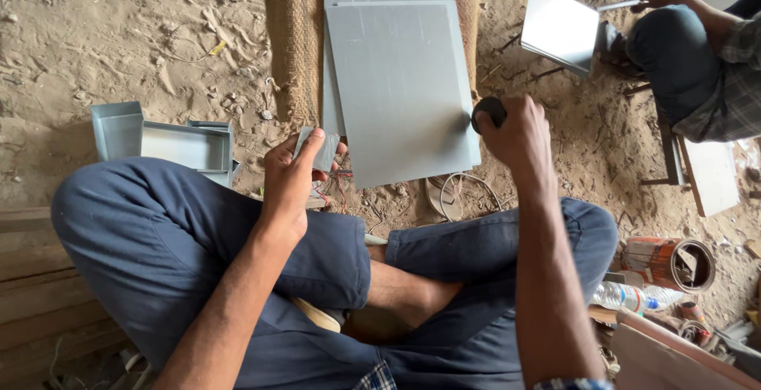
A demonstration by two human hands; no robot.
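Gripping black tool (489, 110), mostly hidden, right hand (519, 132)

Right hand (519, 132) hides most of the black round tool (487, 110).

Just the one view here, a head-mounted camera looking steeply down over the wearer's own crossed legs in dark blue trousers (198, 263) onto the sandy dirt floor (119, 33), close enough that both forearms fill the lower half of the picture. It faces forward and down, so the flat grey metal sheets (400, 89) sit near the middle and a second seated person (697, 57) is clipped by the top right corner.
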